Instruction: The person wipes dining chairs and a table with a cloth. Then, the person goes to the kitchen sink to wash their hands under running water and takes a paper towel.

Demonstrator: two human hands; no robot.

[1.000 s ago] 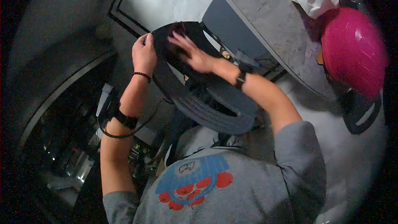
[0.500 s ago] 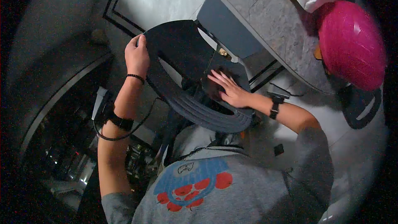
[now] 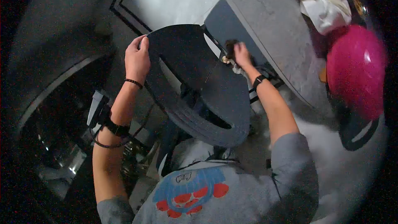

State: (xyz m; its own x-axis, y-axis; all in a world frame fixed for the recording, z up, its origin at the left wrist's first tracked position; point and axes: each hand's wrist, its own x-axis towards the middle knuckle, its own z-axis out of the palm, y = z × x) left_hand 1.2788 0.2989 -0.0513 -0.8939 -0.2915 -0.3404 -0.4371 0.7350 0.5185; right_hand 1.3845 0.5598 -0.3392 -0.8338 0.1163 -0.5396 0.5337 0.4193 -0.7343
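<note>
A large dark panel, rounded and with long slots cut in it, leans across my lap. Its near edge is thick and ridged. My left hand is closed around the panel's upper left edge. Past the panel's far right edge, my right hand holds a small dark brown wad; blur hides what kind of thing it is. Just below that hand, a small pale lump shows beside the panel.
To the right stands a grey marbled table with a curved edge. Crumpled white paper and a big glossy pink rounded object are at its far right. A black handle-like loop shows below the pink object. A glossy dark surface lies left.
My right hand has lifted off the panel's face and moved away from me, past its far edge, with the brown wad. My left hand keeps its hold. The view has shifted slightly.
</note>
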